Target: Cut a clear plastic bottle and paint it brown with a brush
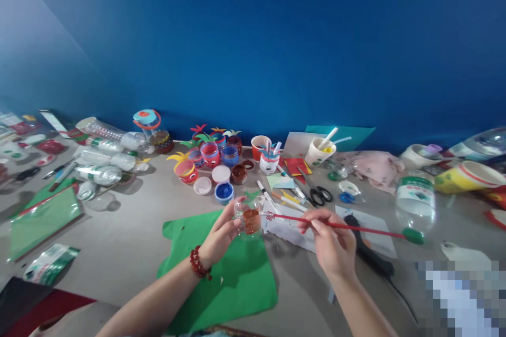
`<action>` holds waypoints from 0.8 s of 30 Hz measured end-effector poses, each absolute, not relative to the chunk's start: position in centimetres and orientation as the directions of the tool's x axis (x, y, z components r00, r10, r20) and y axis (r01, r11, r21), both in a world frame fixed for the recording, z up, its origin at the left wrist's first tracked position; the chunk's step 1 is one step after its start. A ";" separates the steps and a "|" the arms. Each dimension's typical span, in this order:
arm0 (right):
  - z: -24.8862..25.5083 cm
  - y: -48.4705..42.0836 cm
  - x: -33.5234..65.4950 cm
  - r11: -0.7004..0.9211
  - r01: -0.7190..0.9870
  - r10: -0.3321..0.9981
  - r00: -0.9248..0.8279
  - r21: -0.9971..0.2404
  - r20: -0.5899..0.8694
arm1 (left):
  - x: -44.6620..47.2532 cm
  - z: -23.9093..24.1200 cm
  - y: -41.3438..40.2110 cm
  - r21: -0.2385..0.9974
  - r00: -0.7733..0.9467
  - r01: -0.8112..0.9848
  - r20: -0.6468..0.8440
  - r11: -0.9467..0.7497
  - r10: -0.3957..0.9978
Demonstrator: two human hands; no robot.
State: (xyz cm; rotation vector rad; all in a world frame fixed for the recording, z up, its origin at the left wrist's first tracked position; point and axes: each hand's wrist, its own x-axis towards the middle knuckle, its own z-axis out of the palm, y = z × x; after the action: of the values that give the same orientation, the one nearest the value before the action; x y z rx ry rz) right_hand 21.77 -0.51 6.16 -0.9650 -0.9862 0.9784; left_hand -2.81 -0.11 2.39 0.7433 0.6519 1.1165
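Observation:
My left hand (222, 234) grips a small clear plastic cup (248, 216) cut from a bottle, held above a green paper sheet (225, 274). Part of the cup's wall is painted red-brown. My right hand (330, 239) pinches a long red-handled paintbrush (356, 227), its tip touching the cup's painted side and its green end pointing right. A red bead bracelet (197, 263) circles my left wrist.
Open paint pots (223, 191) and decorated painted cups (209, 154) stand behind the cup. Scissors (318, 192), markers and coloured papers lie to the right, with a clear bottle (415, 200) and paper cups. Empty plastic bottles (103, 160) and green card (43, 216) lie left. A black glue gun (369, 258) rests near my right hand.

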 end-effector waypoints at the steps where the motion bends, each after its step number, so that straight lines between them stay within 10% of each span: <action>1: 6.3 -0.4 22.0 0.259 -0.202 0.944 0.260 -0.944 0.203 | -2.8 2.5 -0.1 0.799 0.303 -0.544 -0.097 0.256 0.948; 24: 7.1 0.0 21.8 0.288 -0.271 0.938 0.274 -0.918 0.213 | -2.8 3.0 0.0 0.705 0.364 -0.642 -0.066 0.302 0.929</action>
State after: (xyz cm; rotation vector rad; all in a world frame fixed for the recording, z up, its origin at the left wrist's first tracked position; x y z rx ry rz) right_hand 21.80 -0.01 7.06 -0.9041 -0.9228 0.9825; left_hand -2.82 0.02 2.98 0.6475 0.5214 1.1059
